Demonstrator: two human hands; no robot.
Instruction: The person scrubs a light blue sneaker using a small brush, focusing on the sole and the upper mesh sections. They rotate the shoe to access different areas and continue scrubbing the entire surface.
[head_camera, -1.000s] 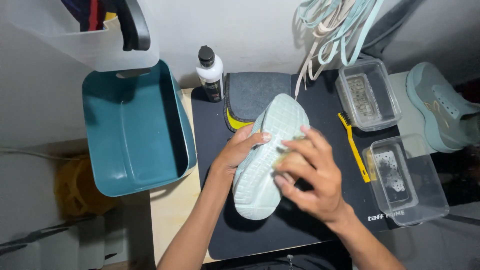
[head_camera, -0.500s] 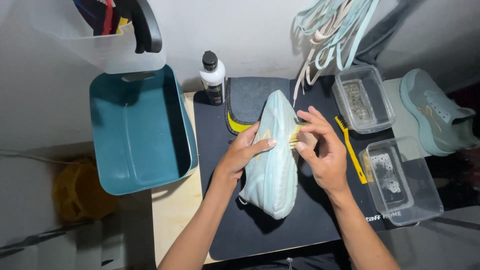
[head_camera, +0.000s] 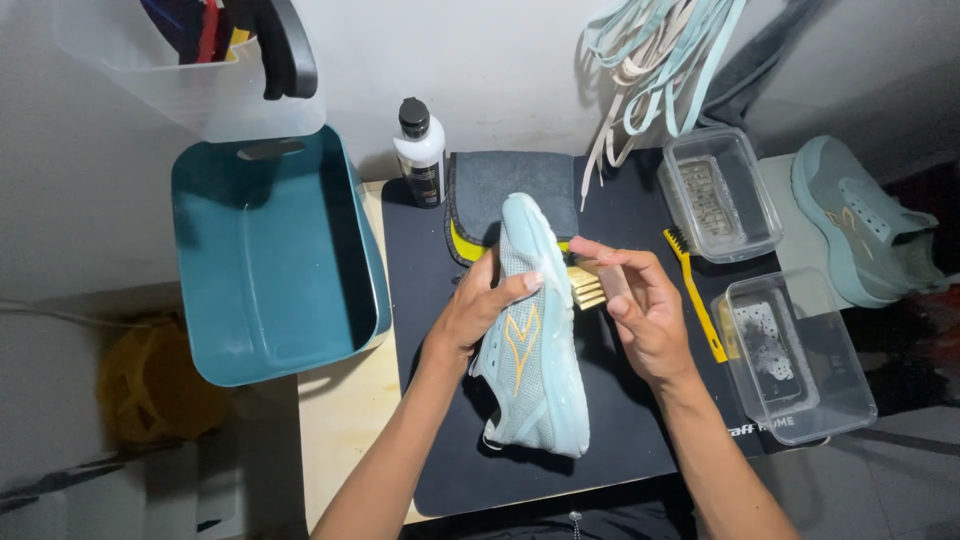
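Note:
A pale blue sneaker (head_camera: 535, 350) with an orange side mark stands on its side over the black mat (head_camera: 440, 440), sole edge to the right. My left hand (head_camera: 480, 305) grips its upper near the toe. My right hand (head_camera: 635, 300) holds a wooden brush (head_camera: 588, 283) whose bristles press against the shoe's sole edge near the toe.
A teal tub (head_camera: 270, 260) sits left, with a white bottle (head_camera: 422, 152) and a grey-and-yellow cloth (head_camera: 510, 185) behind the shoe. Right of the mat lie a yellow brush (head_camera: 697, 290), two clear plastic boxes (head_camera: 720, 195) (head_camera: 800, 350), a second sneaker (head_camera: 865, 225) and hanging laces (head_camera: 650, 50).
The sneaker has been turned from sole-up onto its side, so its orange mark now shows. My right hand shifted to the sole edge with the brush.

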